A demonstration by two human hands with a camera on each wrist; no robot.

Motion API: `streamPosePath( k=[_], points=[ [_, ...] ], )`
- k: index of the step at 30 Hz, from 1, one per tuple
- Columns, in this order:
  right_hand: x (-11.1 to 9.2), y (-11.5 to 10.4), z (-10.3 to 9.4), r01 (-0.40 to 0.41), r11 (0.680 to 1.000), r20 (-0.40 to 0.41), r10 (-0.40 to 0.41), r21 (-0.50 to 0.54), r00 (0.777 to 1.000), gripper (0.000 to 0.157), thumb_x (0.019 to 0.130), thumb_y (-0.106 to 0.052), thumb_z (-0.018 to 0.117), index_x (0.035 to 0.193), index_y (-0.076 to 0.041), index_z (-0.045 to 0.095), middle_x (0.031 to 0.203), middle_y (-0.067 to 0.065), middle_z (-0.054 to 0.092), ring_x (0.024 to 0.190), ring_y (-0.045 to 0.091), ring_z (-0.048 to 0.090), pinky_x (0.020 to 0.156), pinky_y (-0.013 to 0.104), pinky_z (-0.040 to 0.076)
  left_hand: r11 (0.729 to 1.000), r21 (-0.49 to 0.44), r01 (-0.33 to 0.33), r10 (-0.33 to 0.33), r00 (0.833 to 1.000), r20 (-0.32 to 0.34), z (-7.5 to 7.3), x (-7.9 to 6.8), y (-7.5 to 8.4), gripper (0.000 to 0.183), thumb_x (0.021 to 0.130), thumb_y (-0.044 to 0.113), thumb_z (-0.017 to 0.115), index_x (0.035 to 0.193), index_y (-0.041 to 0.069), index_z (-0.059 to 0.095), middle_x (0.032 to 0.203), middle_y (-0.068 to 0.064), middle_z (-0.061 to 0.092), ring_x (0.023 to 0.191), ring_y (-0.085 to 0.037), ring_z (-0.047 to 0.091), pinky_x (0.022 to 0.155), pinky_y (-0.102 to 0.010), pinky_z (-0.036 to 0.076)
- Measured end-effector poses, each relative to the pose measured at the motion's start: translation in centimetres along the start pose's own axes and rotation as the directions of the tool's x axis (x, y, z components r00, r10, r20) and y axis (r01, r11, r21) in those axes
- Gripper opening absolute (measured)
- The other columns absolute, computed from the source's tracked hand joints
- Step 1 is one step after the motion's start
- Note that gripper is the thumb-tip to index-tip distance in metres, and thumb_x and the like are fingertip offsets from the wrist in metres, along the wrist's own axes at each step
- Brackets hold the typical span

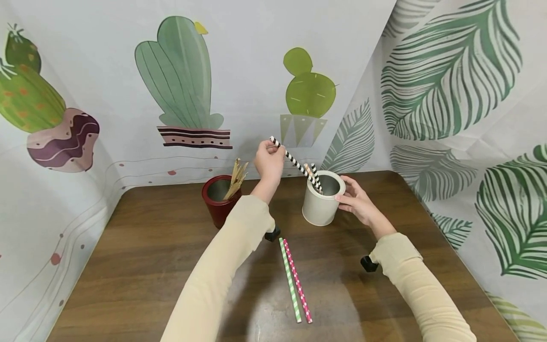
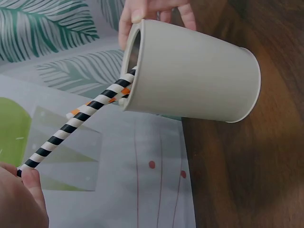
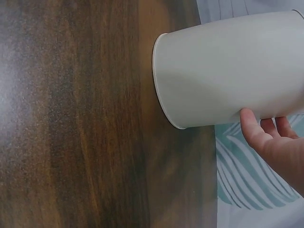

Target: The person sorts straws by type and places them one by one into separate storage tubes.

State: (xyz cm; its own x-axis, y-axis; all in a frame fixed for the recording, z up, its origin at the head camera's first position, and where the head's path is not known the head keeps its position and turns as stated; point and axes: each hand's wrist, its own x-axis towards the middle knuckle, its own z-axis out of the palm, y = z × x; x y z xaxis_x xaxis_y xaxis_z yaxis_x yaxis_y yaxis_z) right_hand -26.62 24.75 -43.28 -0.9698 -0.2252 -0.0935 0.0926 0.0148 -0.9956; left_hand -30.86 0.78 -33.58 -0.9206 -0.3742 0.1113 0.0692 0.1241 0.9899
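My left hand [image 1: 270, 160] pinches the upper end of a black-and-white striped paper straw [image 1: 294, 162]. The straw slants down to the right, its lower end inside the mouth of an off-white can [image 1: 318, 209]. An orange-striped straw [image 1: 307, 169] and another black-and-white straw [image 1: 314, 169] lean against the can's left rim. From the right side, my right hand [image 1: 358, 203] holds the can near its top, thumb toward me and fingers round the far side. In the right wrist view the fingertips [image 3: 248, 116] lie against the can wall. The can stands upright on the wooden table [image 1: 149, 256].
A dark red can [image 1: 217, 209] holding thin tan sticks [image 1: 236, 179] stands to the left, partly behind my left forearm. Nearer me, a green-striped straw [image 1: 290, 281] and a pink dotted straw [image 1: 298, 281] lie side by side. A printed cloth backdrop [image 1: 252, 85] rises behind the table.
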Motion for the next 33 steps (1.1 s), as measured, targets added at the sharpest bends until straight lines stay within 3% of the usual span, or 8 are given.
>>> streamPosePath(
  k=[6, 12, 18, 33],
  points=[
    [-0.1, 0.0, -0.1, 0.009, 1.0, 0.005, -0.009, -0.003, 1.0, 0.064, 0.084, -0.006, 0.057, 0.136, -0.017, 0.022, 0.124, 0.005, 0.034, 0.094, 0.003, 0.05, 0.082, 0.038, 0.045, 0.996, 0.079, -0.044, 0.044, 0.999, -0.006, 1.1, -0.6, -0.6, 0.02, 0.08, 0.015, 0.063, 0.097, 0.008, 0.058, 0.088, -0.005, 0.066, 0.077, -0.018, 0.062, 0.06, -0.024, 0.048],
    [0.0, 0.1, 0.0, 0.003, 1.0, -0.001, -0.003, 0.003, 1.0, 0.063, 0.084, -0.005, 0.056, 0.136, -0.018, 0.023, 0.13, 0.011, 0.03, 0.094, 0.003, 0.05, 0.078, 0.033, 0.046, 0.988, 0.127, -0.085, 0.085, 0.996, 0.004, 2.2, -1.4, -1.7, 0.019, 0.078, 0.014, 0.065, 0.096, 0.008, 0.06, 0.085, -0.005, 0.067, 0.078, -0.019, 0.063, 0.074, -0.029, 0.045],
    [0.0, 0.0, 0.1, -0.003, 1.0, -0.005, 0.003, 0.002, 1.0, 0.064, 0.084, -0.006, 0.057, 0.136, -0.019, 0.022, 0.134, 0.016, 0.026, 0.095, 0.003, 0.05, 0.079, 0.033, 0.047, 0.983, 0.14, -0.117, 0.113, 0.993, 0.036, 2.9, -2.2, -2.7, 0.019, 0.078, 0.012, 0.065, 0.095, 0.006, 0.06, 0.083, -0.007, 0.067, 0.076, -0.02, 0.064, 0.069, -0.028, 0.047],
    [0.1, 0.2, -0.1, -0.007, 1.0, -0.003, 0.007, 0.006, 1.0, 0.064, 0.084, -0.006, 0.056, 0.136, -0.02, 0.022, 0.136, 0.016, 0.024, 0.095, 0.003, 0.05, 0.079, 0.032, 0.047, 0.965, 0.243, -0.095, 0.052, 0.983, 0.178, 4.0, -3.5, -4.5, 0.016, 0.077, 0.019, 0.067, 0.089, 0.009, 0.064, 0.082, -0.004, 0.068, 0.078, -0.017, 0.063, 0.066, -0.024, 0.047]
  ],
)
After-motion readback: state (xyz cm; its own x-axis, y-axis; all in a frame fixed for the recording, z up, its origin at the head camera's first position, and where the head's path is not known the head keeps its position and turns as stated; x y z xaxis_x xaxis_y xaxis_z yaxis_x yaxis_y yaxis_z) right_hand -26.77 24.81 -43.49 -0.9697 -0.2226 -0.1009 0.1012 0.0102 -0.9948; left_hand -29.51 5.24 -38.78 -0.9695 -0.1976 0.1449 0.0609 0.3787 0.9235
